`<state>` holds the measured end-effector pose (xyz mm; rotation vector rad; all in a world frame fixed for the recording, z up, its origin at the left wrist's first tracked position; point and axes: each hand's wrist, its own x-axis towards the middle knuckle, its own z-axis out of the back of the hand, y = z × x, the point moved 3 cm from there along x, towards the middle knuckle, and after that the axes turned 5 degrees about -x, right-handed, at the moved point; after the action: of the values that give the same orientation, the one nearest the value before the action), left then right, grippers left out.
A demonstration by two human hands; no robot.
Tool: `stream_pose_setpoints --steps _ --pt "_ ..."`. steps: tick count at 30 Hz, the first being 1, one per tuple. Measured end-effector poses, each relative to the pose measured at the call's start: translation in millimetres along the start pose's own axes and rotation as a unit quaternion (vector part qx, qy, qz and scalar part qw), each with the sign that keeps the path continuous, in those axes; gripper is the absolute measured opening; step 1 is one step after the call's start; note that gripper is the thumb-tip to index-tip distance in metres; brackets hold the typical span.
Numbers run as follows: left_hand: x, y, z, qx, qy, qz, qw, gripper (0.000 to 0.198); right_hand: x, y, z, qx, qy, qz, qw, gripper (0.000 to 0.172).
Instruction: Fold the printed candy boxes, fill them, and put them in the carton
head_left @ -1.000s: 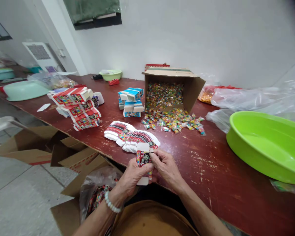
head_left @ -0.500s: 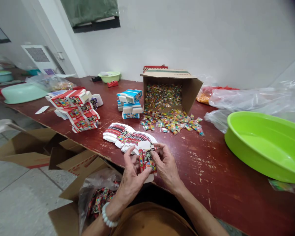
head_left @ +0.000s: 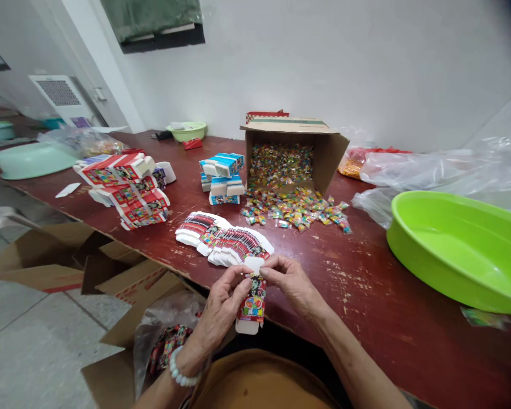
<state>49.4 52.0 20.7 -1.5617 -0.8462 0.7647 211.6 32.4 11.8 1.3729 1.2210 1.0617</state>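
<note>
Item: one printed paper carton [head_left: 252, 304], held upright at the near edge of the worn red table [head_left: 357, 278], pinched closed near its top flap between the left hand [head_left: 221, 301] and right hand [head_left: 292, 282]. Just beyond lay a fanned row of printed cartons [head_left: 223, 241]; farther off, wrapped sweets [head_left: 293, 210] spilled from a tipped cardboard box [head_left: 287, 153]
</note>
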Motion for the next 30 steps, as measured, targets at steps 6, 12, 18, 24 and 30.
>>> stream_pose_setpoints --steps 6,12,18,24,30 --pt "-0.1 3.4 -8.3 -0.100 -0.020 0.005 0.995 0.055 -2.8 4.3 2.0 -0.053 0.023 0.065 0.996 0.016" --pt "-1.7 15.2 -18.9 -0.238 0.027 0.141 0.961 0.057 -12.3 10.0 1.4 -0.170 -0.011 0.188 0.967 0.010" --pt "0.0 24.0 -20.7 -0.240 0.004 0.187 0.953 0.061 -12.6 20.1 -4.4 -0.194 0.033 0.180 0.964 0.013" --pt "5.7 26.9 -16.9 -0.152 -0.029 0.156 0.976 0.065 3.1 7.9 -2.2 -0.092 0.070 0.029 0.993 0.010" --pt "7.1 21.3 -14.9 -0.121 -0.003 0.133 0.984 0.062 1.8 10.8 0.4 -0.100 0.050 0.071 0.991 0.010"
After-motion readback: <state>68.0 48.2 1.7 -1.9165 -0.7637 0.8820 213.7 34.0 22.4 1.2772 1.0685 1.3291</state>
